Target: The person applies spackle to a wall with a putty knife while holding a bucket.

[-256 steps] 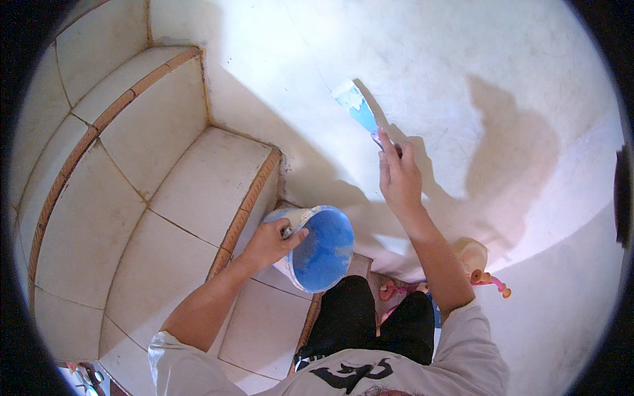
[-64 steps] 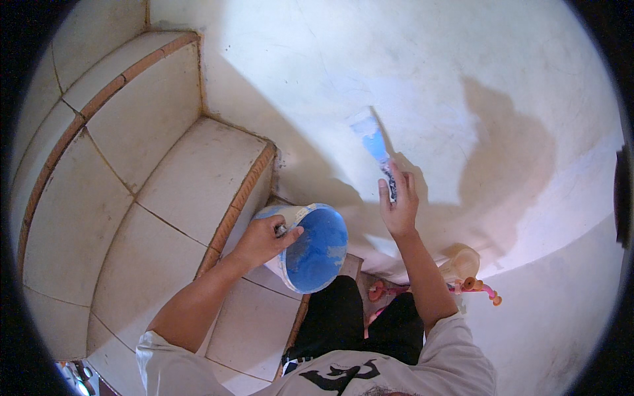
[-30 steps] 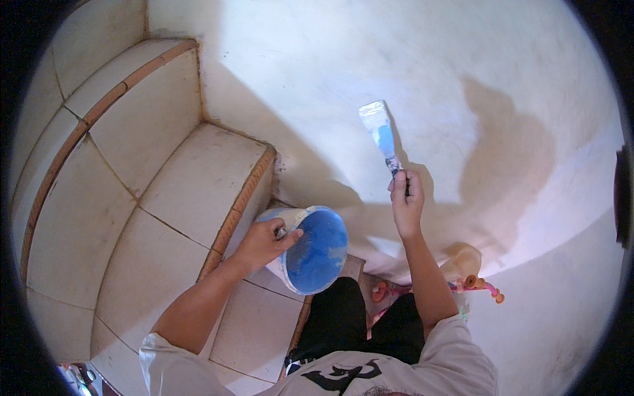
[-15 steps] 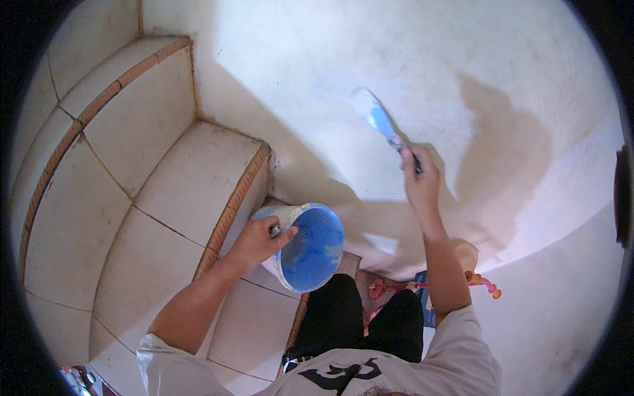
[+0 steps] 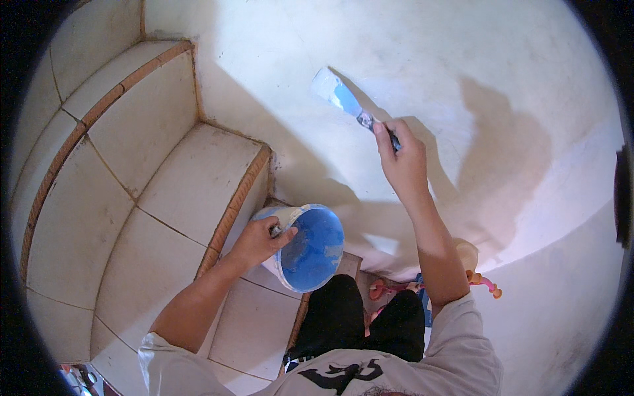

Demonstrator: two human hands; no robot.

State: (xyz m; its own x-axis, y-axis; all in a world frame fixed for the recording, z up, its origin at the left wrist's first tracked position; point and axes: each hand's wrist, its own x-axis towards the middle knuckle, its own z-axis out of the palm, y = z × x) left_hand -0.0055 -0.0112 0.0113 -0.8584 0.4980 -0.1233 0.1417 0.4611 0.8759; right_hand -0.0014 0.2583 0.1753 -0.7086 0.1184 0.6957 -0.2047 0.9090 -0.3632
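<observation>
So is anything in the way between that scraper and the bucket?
No, nothing visible is. The scraper is in the right hand, and the left hand holds the bucket with its open mouth uncovered. Only the pale wall shows behind the gap between them.

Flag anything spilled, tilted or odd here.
The bucket in the left hand looks tipped, its mouth turned rightward; pale residue patches its blue inside, but no spill shows. A pink-and-orange object beyond the right forearm seems unrelated to the scraper.
</observation>
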